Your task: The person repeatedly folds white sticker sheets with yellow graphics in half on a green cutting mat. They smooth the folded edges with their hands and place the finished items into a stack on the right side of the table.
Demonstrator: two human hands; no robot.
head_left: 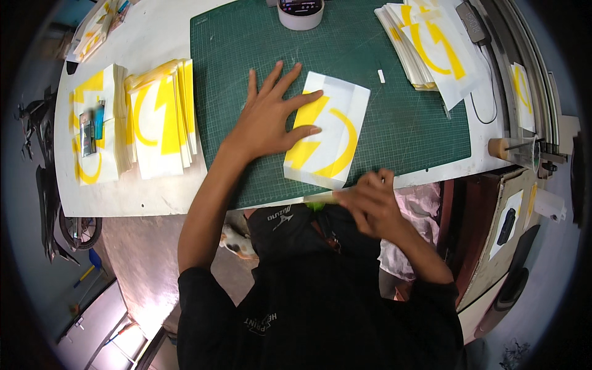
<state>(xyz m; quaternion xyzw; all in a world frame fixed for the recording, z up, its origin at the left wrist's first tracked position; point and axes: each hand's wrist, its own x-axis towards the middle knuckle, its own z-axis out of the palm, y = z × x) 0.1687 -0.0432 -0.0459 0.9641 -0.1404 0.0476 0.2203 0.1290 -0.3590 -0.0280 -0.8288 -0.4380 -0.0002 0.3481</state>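
A white and yellow printed paper piece [342, 117], folded flat like an envelope, lies slightly turned on the green cutting mat [246, 185]. My left hand [271, 114] is spread open over its left side, with thumb and forefinger resting on the paper and the other fingers on the mat. At the table's front edge, just below the paper's lower right corner, my right hand [373, 203] has its fingers curled. From them a slim pale strip [320, 199] points left, smeared by motion, so its kind cannot be told.
Stacks of similar printed papers stand at left [163, 123] and far right [425, 49]. A blue lighter [98, 120] lies on the leftmost stack [111, 80]. A small white piece [381, 76] is on the mat. A round white device [300, 15] stands at the back. Below the table is a cat [237, 243].
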